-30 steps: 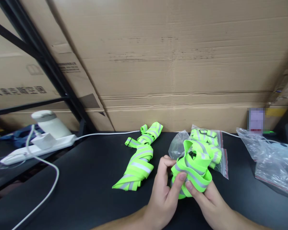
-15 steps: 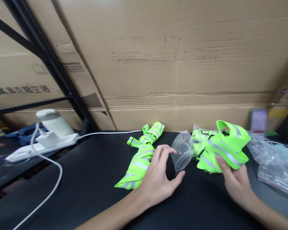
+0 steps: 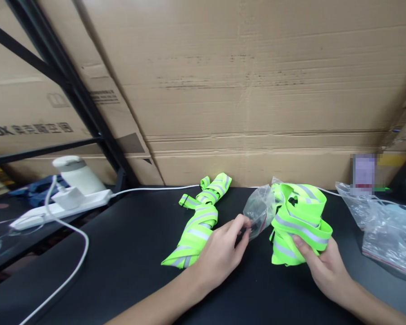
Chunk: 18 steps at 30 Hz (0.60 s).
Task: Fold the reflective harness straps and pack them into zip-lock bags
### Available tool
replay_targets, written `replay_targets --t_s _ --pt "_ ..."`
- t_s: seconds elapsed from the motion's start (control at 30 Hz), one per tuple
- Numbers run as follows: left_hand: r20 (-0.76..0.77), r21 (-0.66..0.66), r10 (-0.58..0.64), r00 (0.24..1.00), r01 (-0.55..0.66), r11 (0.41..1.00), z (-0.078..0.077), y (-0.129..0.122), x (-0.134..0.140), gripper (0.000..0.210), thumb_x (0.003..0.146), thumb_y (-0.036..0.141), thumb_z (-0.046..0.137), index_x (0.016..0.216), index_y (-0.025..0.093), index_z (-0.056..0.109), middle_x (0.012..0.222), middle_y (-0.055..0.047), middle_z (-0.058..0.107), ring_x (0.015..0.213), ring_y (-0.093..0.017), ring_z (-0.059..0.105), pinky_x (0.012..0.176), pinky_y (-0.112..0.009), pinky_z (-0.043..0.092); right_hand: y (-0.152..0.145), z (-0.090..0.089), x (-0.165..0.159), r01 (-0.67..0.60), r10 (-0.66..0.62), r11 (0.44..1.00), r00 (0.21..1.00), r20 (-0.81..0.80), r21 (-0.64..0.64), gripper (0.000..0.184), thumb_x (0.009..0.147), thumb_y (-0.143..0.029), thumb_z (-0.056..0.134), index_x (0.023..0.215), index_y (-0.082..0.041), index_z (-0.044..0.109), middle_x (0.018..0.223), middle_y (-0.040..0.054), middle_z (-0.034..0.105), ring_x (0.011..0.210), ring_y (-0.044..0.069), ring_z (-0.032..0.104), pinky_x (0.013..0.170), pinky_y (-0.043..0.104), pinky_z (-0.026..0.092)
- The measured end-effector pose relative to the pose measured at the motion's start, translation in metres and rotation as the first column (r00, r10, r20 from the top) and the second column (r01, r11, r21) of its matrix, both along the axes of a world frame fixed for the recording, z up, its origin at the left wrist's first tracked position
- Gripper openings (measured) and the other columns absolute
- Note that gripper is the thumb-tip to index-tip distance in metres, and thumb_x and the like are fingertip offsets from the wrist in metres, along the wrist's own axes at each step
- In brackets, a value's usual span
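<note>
My right hand (image 3: 320,266) grips a folded bundle of neon-yellow reflective straps (image 3: 299,225) with silver stripes, thumb on its near face. To the left of the bundle lies a clear plastic zip bag (image 3: 259,210) with a red line along its edge. My left hand (image 3: 228,243) pinches that bag's near edge between thumb and fingers. Behind the bundle, the far end of the bag is hidden. Left of my left hand, a second wrapped bundle of neon-yellow reflective straps (image 3: 199,225) rests on the black table (image 3: 131,253).
More clear plastic bags (image 3: 390,239) lie at the right. On the left are a white power strip (image 3: 62,210), a white bottle (image 3: 79,174) and a looping white cable (image 3: 84,243). Cardboard (image 3: 243,104) stands upright along the back, beside a black metal frame (image 3: 84,104).
My left thumb and fingers have closed onto the edge of the plastic bag. My right hand has brought the strap bundle left and slightly nearer to me.
</note>
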<state>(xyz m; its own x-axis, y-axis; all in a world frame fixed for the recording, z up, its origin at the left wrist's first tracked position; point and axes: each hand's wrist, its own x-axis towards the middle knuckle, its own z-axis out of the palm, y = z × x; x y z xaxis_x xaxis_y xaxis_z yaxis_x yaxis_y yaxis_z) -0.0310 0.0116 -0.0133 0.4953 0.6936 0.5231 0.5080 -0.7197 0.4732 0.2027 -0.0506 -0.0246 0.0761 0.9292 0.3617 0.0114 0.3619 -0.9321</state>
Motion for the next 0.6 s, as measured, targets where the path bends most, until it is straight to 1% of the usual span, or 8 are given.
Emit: replay_targets --t_s 0.1,0.2,0.27,0.33,0.4,0.47,0.53,0.6 --pt "-0.005 0.202 -0.026 1.0 0.027 0.979 0.008 0.002 -0.001 0.02 0.099 0.009 0.046 0.097 0.02 0.062 0.093 -0.003 0.068 0.08 -0.015 0.067 0.071 -0.026 0.055 0.0 -0.001 0.002 -0.045 0.044 0.997 0.999 -0.029 -0.063 0.043 0.094 -0.043 0.069 0.131 -0.021 0.063 0.131 0.0134 0.071 0.116 0.03 0.071 0.098 0.04 0.06" --pt "-0.02 0.408 0.012 1.0 -0.003 0.913 0.021 0.01 -0.009 0.024 0.099 0.006 0.048 0.099 0.02 0.068 0.102 -0.007 0.066 0.088 -0.016 0.066 0.074 -0.026 0.054 -0.003 -0.002 0.001 -0.166 0.163 0.98 0.986 -0.034 -0.114 0.048 0.094 -0.044 0.07 0.136 -0.022 0.059 0.132 0.0134 0.07 0.115 0.029 0.071 0.098 0.041 0.06" --pt "-0.049 0.499 0.095 0.994 -0.058 0.864 0.031 0.018 -0.018 0.026 0.098 0.006 0.049 0.107 0.019 0.069 0.104 -0.009 0.065 0.092 -0.019 0.064 0.079 -0.031 0.054 -0.005 -0.002 -0.001 -0.239 0.24 0.962 0.971 -0.005 -0.129 0.051 0.094 -0.043 0.07 0.139 -0.024 0.056 0.133 0.0131 0.069 0.116 0.029 0.07 0.099 0.041 0.059" --pt "-0.079 0.572 0.22 0.972 -0.137 0.809 0.039 0.024 -0.027 0.026 0.096 0.007 0.052 0.114 0.016 0.069 0.102 -0.01 0.066 0.093 -0.023 0.062 0.081 -0.037 0.053 -0.007 -0.002 -0.003 -0.299 0.306 0.945 0.951 0.037 -0.132 0.052 0.095 -0.042 0.069 0.142 -0.025 0.055 0.134 0.0126 0.068 0.118 0.028 0.069 0.102 0.04 0.058" --pt "-0.095 0.641 0.36 0.928 -0.219 0.735 0.045 0.027 -0.034 0.021 0.095 0.011 0.057 0.11 0.016 0.07 0.099 -0.01 0.068 0.093 -0.026 0.06 0.081 -0.041 0.051 -0.009 0.0 -0.004 -0.352 0.362 0.925 0.93 0.056 -0.141 0.051 0.096 -0.041 0.068 0.143 -0.026 0.054 0.135 0.012 0.068 0.117 0.028 0.07 0.102 0.04 0.057" --pt "-0.102 0.69 0.45 0.887 -0.262 0.674 0.047 0.028 -0.037 0.013 0.093 0.016 0.063 0.103 0.018 0.072 0.095 -0.008 0.069 0.092 -0.028 0.06 0.082 -0.043 0.049 -0.01 0.001 -0.004 -0.391 0.402 0.905 0.915 0.039 -0.168 0.05 0.097 -0.04 0.067 0.143 -0.027 0.054 0.134 0.0111 0.068 0.117 0.027 0.07 0.102 0.039 0.057" --pt "-0.132 0.693 0.473 0.871 -0.26 0.672 0.044 0.028 -0.037 0.01 0.092 0.021 0.067 0.1 0.018 0.072 0.095 -0.008 0.068 0.093 -0.029 0.059 0.084 -0.045 0.049 -0.011 0.003 -0.005 -0.424 0.435 0.879 0.901 0.002 -0.217 0.049 0.096 -0.041 0.068 0.141 -0.027 0.056 0.132 0.0103 0.069 0.117 0.027 0.069 0.102 0.039 0.057" --pt "-0.198 0.64 0.452 0.87 -0.234 0.732 0.037 0.027 -0.033 0.013 0.09 0.023 0.069 0.102 0.018 0.071 0.097 -0.009 0.065 0.095 -0.03 0.058 0.084 -0.045 0.05 -0.012 0.006 -0.006 -0.457 0.465 0.847 0.884 -0.038 -0.272 0.052 0.094 -0.043 0.071 0.141 -0.027 0.056 0.13 0.0097 0.07 0.117 0.027 0.069 0.1 0.039 0.058"
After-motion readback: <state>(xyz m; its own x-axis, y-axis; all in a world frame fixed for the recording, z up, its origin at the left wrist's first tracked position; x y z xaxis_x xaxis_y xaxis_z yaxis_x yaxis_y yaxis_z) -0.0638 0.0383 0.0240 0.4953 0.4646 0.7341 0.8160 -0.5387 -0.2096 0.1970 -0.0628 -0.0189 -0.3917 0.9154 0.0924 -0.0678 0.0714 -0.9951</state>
